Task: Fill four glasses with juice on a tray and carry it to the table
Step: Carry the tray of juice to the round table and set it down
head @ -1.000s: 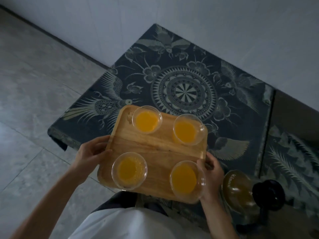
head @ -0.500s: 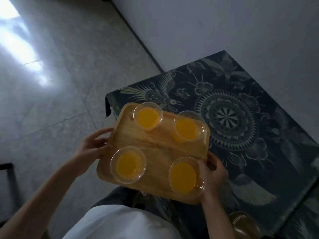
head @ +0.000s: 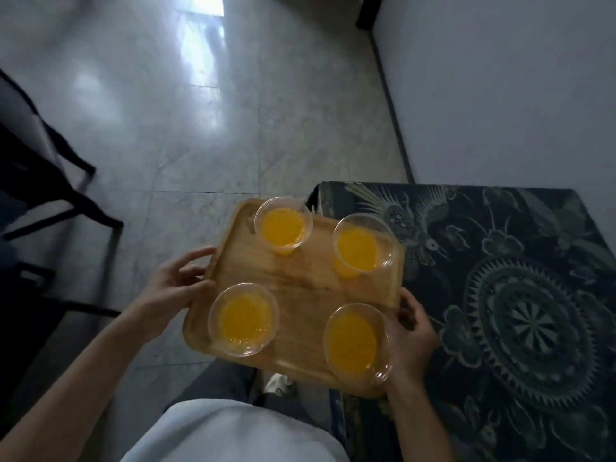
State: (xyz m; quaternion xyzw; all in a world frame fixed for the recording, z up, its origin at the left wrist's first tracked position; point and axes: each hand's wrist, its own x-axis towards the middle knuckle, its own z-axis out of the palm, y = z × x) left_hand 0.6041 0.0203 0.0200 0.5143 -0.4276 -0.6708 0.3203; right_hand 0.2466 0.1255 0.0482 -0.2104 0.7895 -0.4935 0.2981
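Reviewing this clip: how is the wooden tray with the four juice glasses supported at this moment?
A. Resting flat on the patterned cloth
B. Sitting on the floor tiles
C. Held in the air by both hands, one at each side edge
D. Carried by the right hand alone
C: the left hand grips the left edge of the tray and the right hand grips its right edge, with floor tiles and the person's legs visible below it.

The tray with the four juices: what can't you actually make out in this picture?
- Underside of the tray: head view, hidden by its own board.
- Fingers of the left hand and right hand beneath it: hidden by the tray.
- Dark furniture: cut off by the left edge, blurred.
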